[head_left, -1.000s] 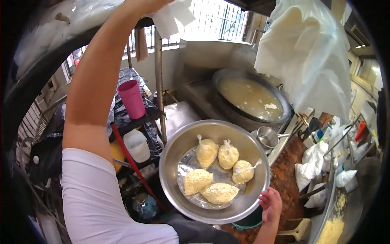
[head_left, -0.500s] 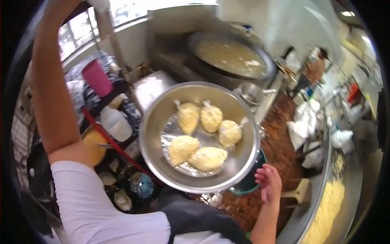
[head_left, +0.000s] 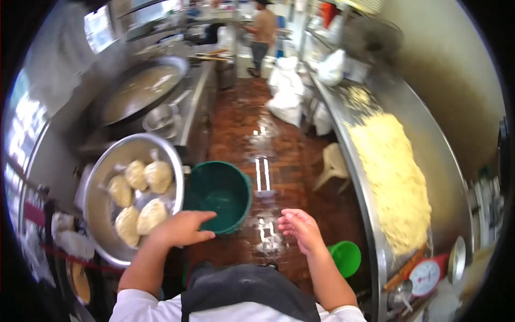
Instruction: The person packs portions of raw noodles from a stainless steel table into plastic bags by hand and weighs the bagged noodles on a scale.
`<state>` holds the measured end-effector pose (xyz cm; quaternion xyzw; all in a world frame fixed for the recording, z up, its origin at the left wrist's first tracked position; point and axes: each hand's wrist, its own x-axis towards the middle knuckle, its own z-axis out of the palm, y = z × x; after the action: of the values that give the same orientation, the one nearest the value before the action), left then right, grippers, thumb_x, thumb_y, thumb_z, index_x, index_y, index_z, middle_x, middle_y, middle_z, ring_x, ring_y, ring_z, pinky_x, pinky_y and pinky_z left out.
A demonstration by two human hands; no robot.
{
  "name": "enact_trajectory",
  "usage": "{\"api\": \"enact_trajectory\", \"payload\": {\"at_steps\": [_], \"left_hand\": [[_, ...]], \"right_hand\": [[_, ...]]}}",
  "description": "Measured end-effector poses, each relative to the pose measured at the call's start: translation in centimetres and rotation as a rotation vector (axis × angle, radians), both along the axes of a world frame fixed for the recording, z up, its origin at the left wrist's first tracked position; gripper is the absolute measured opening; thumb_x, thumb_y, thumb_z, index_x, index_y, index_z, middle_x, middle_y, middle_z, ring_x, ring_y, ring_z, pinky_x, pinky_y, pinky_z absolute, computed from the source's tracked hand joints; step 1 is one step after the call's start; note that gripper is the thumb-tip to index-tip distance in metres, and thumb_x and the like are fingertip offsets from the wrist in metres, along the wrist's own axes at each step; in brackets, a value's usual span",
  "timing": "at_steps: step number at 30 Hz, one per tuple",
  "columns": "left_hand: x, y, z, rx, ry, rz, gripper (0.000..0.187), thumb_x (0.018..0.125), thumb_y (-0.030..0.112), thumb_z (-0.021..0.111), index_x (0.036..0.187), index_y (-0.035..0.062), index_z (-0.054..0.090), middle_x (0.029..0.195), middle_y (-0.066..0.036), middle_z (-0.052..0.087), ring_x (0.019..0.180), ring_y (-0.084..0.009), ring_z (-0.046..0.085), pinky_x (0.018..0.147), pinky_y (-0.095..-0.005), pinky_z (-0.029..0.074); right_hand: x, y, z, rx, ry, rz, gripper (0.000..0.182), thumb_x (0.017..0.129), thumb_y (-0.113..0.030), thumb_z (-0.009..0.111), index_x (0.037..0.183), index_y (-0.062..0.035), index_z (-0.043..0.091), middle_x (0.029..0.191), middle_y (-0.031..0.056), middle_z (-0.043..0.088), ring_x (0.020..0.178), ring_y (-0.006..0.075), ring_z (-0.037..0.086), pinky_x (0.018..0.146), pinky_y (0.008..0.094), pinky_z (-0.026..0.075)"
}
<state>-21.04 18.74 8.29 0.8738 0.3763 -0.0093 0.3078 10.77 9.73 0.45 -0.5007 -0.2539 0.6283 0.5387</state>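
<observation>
The left hand [head_left: 179, 228] lies palm down, fingers together and stretched toward the right, just at the near rim of the bowl [head_left: 99, 185] — it looks to touch or overlap the rim, though whether it grips it I cannot tell. The right hand [head_left: 300, 228] hangs free above the wet floor [head_left: 252, 118], fingers loosely curled and half open, holding nothing.

The bowl is wide, round and of dull silver metal, tilted a little toward the camera at the left. In it lie five bags [head_left: 145, 177] of pale yellow shredded stuff, each clear, plump and knotted at the top, clustered on a shiny inner plate. The picture is blurred, so finer detail is lost.

Just right of the bowl, between the hands and farther off, stands a green bucket [head_left: 220, 193]. Beyond the bowl sits a big wok [head_left: 139, 91] of cloudy liquid, with a small pot [head_left: 161, 118] beside it. Along the right runs a steel counter [head_left: 375, 252] heaped with a yellow pile [head_left: 391, 177] — a scale [head_left: 426, 276] at its near end. A person [head_left: 263, 32] stands far back.
</observation>
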Motion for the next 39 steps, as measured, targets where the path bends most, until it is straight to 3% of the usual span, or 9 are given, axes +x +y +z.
{"api": "enact_trajectory", "payload": {"at_steps": [5,12,22,29,32,34,36,37,39], "left_hand": [[13.9,0.3,-3.0,-0.149,0.076,-0.332,0.061,0.083,0.042,0.061,0.131,0.006,0.048,0.118,-0.022,0.058,0.108,-0.037,0.055,0.091,-0.0402,0.045],[27.3,5.3,-3.2,-0.051,0.117,-0.565,0.061,0.082,0.04,0.062,0.13,0.0057,0.047,0.115,-0.021,0.059,0.105,-0.0372,0.057,0.09,-0.0406,0.045],[41.5,20.0,-6.7,-0.109,-0.023,-0.762,0.052,0.081,0.033,0.06,0.123,0.0049,0.053,0.113,-0.02,0.061,0.102,-0.0361,0.058,0.089,-0.0423,0.046],[51.2,33.2,-4.2,-0.063,-0.164,-0.738,0.054,0.081,0.036,0.064,0.124,0.0051,0.053,0.113,-0.018,0.061,0.102,-0.0332,0.06,0.088,-0.04,0.047],[55.9,36.4,-3.2,0.017,-0.338,-0.695,0.049,0.08,0.027,0.067,0.122,0.0048,0.055,0.109,-0.018,0.063,0.097,-0.0282,0.063,0.084,-0.0348,0.049],[59.0,37.1,-2.1,-0.082,-0.354,-0.532,0.047,0.079,0.019,0.067,0.121,0.0022,0.054,0.113,-0.019,0.06,0.101,-0.0324,0.06,0.088,-0.038,0.047],[62.0,37.8,-2.9,-0.279,-0.479,-0.308,0.046,0.077,0.01,0.068,0.12,0.0012,0.055,0.115,-0.018,0.06,0.104,-0.0288,0.059,0.091,-0.0363,0.045],[63.6,39.9,-5.6,0.005,-0.726,-0.427,0.048,0.077,0.004,0.066,0.123,0.0018,0.053,0.122,-0.017,0.056,0.113,-0.026,0.053,0.096,-0.0347,0.04],[65.6,41.5,-4.5,-0.022,-0.742,-0.271,0.051,0.082,0.005,0.062,0.13,0.0034,0.046,0.134,-0.013,0.048,0.125,-0.0243,0.042,0.102,-0.0336,0.032]], "right_hand": [[8.6,-5.6,-0.1,-0.051,-0.006,-0.221,0.025,0.092,-0.021,0.057,0.11,-0.0041,0.058,0.093,0.0057,0.066,0.079,0.0108,0.061,0.069,0.0235,0.047],[14.3,-9.4,-1.8,-0.084,0.04,-0.521,0.024,0.092,-0.021,0.058,0.109,-0.0049,0.058,0.092,0.0047,0.065,0.078,0.0098,0.061,0.068,0.0227,0.048],[21.7,-0.5,-3.3,-0.292,-0.086,-0.783,0.024,0.092,-0.021,0.056,0.11,-0.0042,0.058,0.093,0.0059,0.065,0.079,0.011,0.061,0.067,0.0226,0.048],[25.1,10.8,-1.6,-0.255,-0.282,-0.659,0.028,0.089,-0.019,0.062,0.111,-0.0025,0.06,0.092,0.0035,0.066,0.081,0.0078,0.059,0.071,0.0223,0.047],[27.1,12.2,-3.1,-0.281,-0.444,-0.647,0.028,0.091,-0.016,0.059,0.115,-0.0021,0.057,0.1,0.0076,0.066,0.087,0.0116,0.061,0.076,0.025,0.049],[28.6,12.5,-4.1,-0.26,-0.393,-0.701,0.031,0.09,-0.019,0.061,0.117,-0.0032,0.057,0.101,0.0075,0.066,0.091,0.0116,0.06,0.082,0.0262,0.049],[30.4,12.2,-4.6,-0.281,-0.436,-0.718,0.031,0.089,-0.021,0.063,0.115,-0.0055,0.059,0.101,0.0052,0.065,0.093,0.0117,0.06,0.084,0.0264,0.048],[31.3,12.1,-5.3,-0.222,-0.386,-0.758,0.029,0.089,-0.02,0.063,0.113,-0.005,0.059,0.1,0.005,0.064,0.092,0.0109,0.059,0.083,0.0265,0.048],[33.4,11.9,-6.7,-0.132,-0.412,-0.806,0.028,0.089,-0.019,0.063,0.112,-0.003,0.059,0.097,0.0049,0.063,0.09,0.01,0.059,0.081,0.0252,0.048]]}}
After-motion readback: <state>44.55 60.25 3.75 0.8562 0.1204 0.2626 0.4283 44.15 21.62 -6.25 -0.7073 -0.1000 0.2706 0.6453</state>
